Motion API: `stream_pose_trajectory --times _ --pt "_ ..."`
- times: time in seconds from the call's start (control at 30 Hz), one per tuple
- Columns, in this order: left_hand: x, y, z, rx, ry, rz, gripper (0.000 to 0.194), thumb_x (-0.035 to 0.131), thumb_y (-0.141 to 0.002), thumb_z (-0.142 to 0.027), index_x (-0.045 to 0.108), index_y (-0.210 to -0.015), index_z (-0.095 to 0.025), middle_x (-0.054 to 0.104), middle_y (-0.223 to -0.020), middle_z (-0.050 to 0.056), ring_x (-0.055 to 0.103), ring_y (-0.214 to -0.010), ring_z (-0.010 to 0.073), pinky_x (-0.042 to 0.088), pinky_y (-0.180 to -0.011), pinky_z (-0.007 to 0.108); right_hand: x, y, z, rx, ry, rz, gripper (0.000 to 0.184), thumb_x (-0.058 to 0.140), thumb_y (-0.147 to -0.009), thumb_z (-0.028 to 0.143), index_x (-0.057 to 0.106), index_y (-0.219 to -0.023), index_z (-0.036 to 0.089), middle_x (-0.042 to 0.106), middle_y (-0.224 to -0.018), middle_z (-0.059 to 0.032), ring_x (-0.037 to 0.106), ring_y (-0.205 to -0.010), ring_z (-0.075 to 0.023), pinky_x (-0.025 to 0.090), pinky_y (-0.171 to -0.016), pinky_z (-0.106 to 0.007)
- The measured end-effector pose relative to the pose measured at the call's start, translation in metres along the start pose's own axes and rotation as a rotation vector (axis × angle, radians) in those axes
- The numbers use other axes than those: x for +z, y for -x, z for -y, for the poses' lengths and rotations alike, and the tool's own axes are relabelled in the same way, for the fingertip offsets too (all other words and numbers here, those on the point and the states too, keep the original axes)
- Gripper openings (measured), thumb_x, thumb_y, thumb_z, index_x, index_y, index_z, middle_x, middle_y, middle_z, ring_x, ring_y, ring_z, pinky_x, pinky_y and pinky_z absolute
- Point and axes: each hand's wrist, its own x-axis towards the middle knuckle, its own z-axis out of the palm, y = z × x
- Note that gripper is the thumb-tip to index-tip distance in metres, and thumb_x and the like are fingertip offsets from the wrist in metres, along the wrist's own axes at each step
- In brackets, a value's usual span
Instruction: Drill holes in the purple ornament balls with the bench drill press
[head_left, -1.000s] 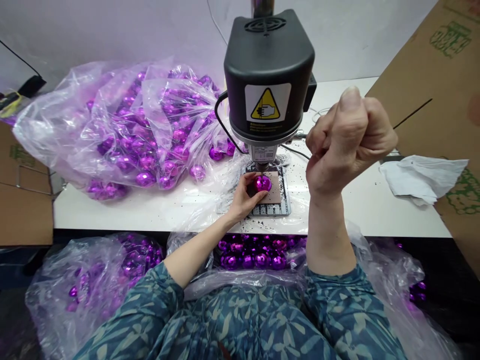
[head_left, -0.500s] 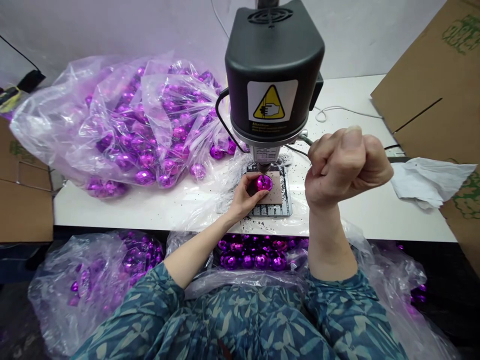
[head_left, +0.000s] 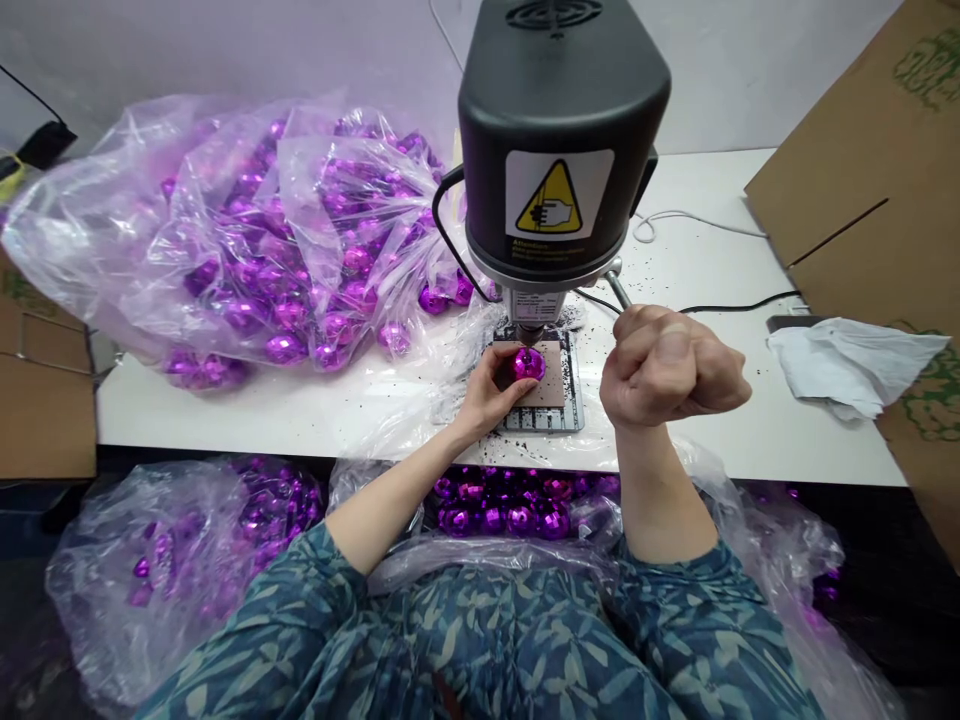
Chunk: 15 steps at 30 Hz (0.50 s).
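My left hand (head_left: pixel 491 388) pinches a shiny purple faceted ball (head_left: pixel 529 364) between thumb and fingers. The ball rests on a brown board (head_left: pixel 551 390) that lies over the slotted metal base (head_left: pixel 521 421) of a black drill press (head_left: pixel 566 110). Right above the ball is the press's chuck (head_left: pixel 530 333); whether the bit touches the ball I cannot tell. My right hand (head_left: pixel 671 368) is closed in a fist around the end of the press's metal lever (head_left: pixel 618 290), whose grip is hidden inside the fingers.
A big clear bag (head_left: pixel 225 230) of purple balls fills the table's left side. More balls (head_left: pixel 502 515) lie in plastic below the front edge, with another bag (head_left: pixel 150 580) at lower left. Cardboard (head_left: pixel 847 200) and white paper (head_left: pixel 855 365) are on the right. Dark shavings litter the base.
My right fist has moved down and slightly left with the lever, showing more of its rod. The left hand keeps the ball in the same place. The view has shifted slightly.
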Motion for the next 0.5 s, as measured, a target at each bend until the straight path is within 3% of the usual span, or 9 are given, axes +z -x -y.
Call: stream_pose_trajectory --times 0.4,0.5 --pt "0.001 0.001 0.003 0.021 0.014 -0.001 0.056 0.078 -0.083 -0.055 0.057 -0.122 -0.021 0.068 -0.121 0.011 0.068 -0.113 0.0241 0.056 -0.099 0.041 -0.009 0.013 -0.002 -0.04 -0.003 0.061 0.045 0.05 -0.086 0.009 0.015 -0.06 0.018 0.026 -0.04 0.0083 0.024 -0.031 -0.0026 0.022 -0.032 -0.021" --pt "0.003 -0.001 0.002 0.015 0.034 -0.012 0.055 0.08 -0.082 -0.053 0.057 -0.12 -0.021 0.069 -0.119 0.01 0.069 -0.11 0.0233 0.056 -0.098 0.041 -0.003 0.004 0.002 -0.003 0.0 0.041 0.046 0.051 -0.088 0.008 0.015 -0.06 0.017 0.022 -0.041 0.0086 0.023 -0.031 -0.0018 0.02 -0.032 -0.02"
